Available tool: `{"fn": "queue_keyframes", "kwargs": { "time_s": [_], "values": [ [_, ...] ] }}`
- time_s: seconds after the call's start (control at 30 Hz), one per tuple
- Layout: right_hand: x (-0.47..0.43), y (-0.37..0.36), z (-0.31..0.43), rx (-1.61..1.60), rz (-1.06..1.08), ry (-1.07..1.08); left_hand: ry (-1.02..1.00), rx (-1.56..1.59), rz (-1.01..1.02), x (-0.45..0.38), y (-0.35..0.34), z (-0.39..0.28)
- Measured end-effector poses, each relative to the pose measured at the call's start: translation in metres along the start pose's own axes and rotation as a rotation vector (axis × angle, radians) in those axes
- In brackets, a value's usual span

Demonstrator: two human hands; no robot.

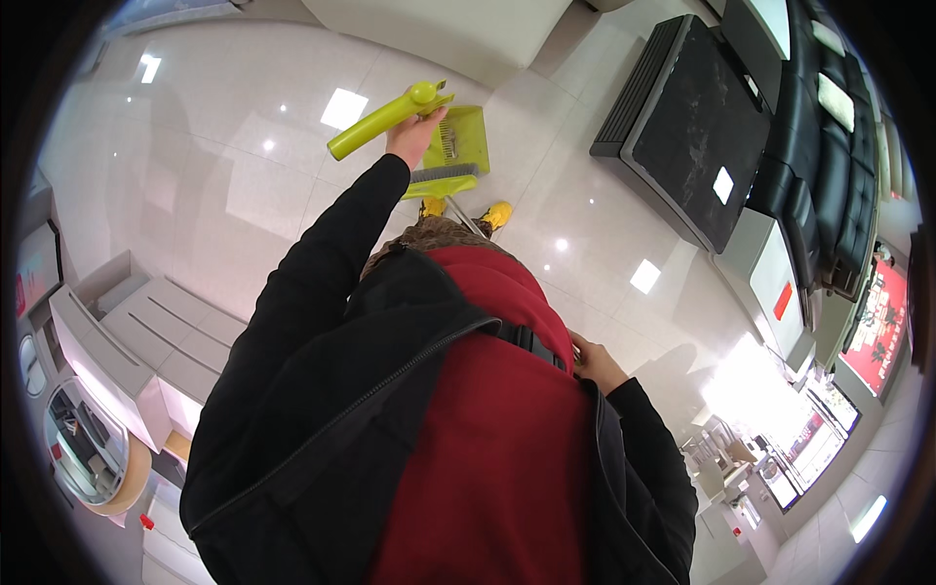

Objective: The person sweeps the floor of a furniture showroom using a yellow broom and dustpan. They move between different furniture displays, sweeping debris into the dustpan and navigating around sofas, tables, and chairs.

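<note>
My left hand [411, 139] is closed around the top of a lime-green dustpan handle [373, 131], which has a rounded knob and a clip at its end. Below it on the floor lies the green dustpan [474, 135], with comb teeth along one side and some greyish debris inside. Close to the pan's near edge is a green broom head [442, 189] with grey bristles. Its metal pole [462, 216] runs up toward my body and vanishes behind my clothing. At my waist my right hand [601, 365] grips the pole's upper part, mostly hidden by my red top.
Glossy pale tiles [563, 183] surround my yellow shoes [499, 214]. A black-topped low table [695, 139] and a black tufted sofa [826, 168] stand at right. A beige furniture panel [446, 33] is ahead. White slatted furniture [168, 322] and a round mirror [86, 442] are at left.
</note>
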State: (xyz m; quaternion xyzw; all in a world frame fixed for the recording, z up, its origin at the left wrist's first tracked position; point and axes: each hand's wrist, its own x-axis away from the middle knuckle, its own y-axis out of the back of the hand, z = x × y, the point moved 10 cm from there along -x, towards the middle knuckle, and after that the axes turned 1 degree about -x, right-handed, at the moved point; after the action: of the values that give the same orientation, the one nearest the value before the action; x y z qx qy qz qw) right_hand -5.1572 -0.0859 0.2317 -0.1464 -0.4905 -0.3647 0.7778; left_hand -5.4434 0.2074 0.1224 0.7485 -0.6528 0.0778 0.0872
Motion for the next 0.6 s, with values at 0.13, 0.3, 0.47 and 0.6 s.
{"fn": "queue_keyframes", "kwargs": {
  "time_s": [0.13,0.3,0.47,0.6],
  "values": [
    [0.01,0.004,0.009,0.041,-0.01,-0.067,0.054,0.001,0.029,0.003,-0.003,-0.001],
    [0.035,0.008,-0.021,-0.156,-0.059,-0.21,0.075,0.146,0.042,0.003,0.005,0.025],
    [0.03,0.018,-0.038,-0.111,-0.216,-0.186,-0.031,0.089,-0.008,-0.003,0.001,0.021],
    [0.0,0.02,-0.054,-0.023,-0.32,-0.171,-0.017,-0.032,0.01,-0.005,0.001,0.017]
  ]
}}
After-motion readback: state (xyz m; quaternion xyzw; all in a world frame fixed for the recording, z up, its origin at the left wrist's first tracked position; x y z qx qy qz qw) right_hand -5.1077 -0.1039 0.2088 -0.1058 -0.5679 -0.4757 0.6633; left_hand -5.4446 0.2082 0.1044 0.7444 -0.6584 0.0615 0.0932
